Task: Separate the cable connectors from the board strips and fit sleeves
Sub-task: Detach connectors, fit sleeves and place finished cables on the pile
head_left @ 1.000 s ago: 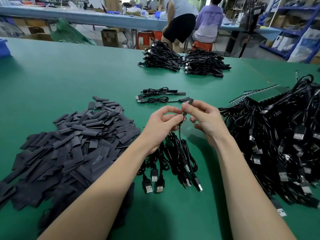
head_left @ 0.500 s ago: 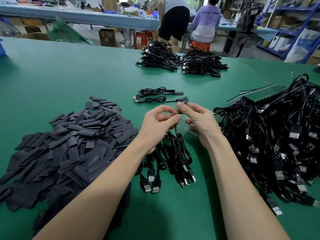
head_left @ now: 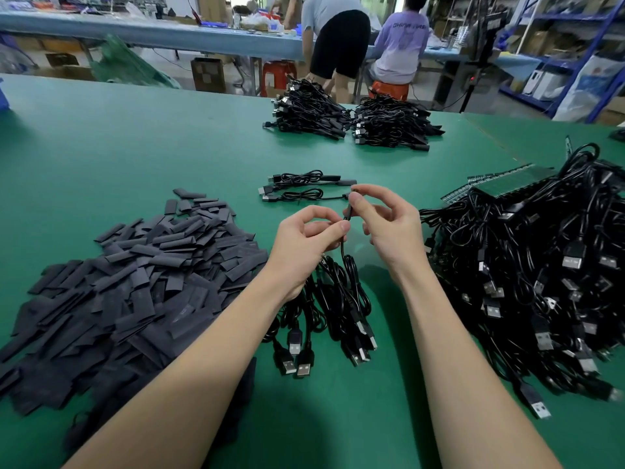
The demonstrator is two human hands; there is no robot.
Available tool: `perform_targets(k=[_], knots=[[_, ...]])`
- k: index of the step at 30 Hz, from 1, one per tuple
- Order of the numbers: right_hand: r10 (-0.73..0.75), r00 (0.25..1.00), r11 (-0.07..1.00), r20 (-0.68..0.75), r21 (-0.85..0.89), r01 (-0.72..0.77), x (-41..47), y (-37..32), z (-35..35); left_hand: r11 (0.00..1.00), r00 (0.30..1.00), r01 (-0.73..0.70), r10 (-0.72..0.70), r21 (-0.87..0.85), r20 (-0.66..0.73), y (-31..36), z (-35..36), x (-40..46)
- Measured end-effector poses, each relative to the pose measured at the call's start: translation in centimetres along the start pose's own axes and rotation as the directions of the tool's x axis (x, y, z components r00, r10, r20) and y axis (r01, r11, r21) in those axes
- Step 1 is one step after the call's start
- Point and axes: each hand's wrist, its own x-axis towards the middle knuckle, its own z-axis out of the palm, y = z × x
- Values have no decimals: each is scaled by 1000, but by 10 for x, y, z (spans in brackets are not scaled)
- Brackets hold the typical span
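**Both hands pinch one cable end, centre frame**

Left hand point(head_left: 306, 243) pinches the black cable point(head_left: 343, 252) between thumb and forefinger. Right hand point(head_left: 389, 225) pinches the sleeve point(head_left: 348, 211) at the cable's tip, just above. Below the hands, a small bunch of USB cables point(head_left: 324, 319) lies on the green table point(head_left: 135, 147). Loose sleeves pile point(head_left: 128, 282) at left; tangled cables with board strips point(head_left: 517, 184) at right. Finished bundles point(head_left: 348, 121) lie upper centre.

two hands point(head_left: 306, 245), two finished cables point(head_left: 301, 186), two far cable bundles point(head_left: 309, 110), one sleeve pile point(head_left: 135, 282), two people point(head_left: 338, 42).
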Motion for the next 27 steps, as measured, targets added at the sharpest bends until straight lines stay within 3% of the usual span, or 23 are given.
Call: perform_targets(k=[10,13,18,21,24,27], knots=[[6,1000,999,-13,-38,-6,-3,5,2,999,999,-34,34,41,-9,0,0,-2],[-5,1000,1000,-30,28,6,-2,-3,3,996,998,-56,56,65,12,1,1,-2],[7,968,992,-250,127,26,4,-13,-6,938,992,-19,-25,345,123,4,4,-3],[40,946,987,-321,162,13,6,-14,-6,934,989,-26,-27,356,144,9,9,-5],[115,946,980,-303,191,-58,8,-15,-6,948,992,-70,32,310,124,22,10,-4],[211,944,965,-253,206,-161,10,-11,-11,912,986,-166,149,375,76,48,6,13]])
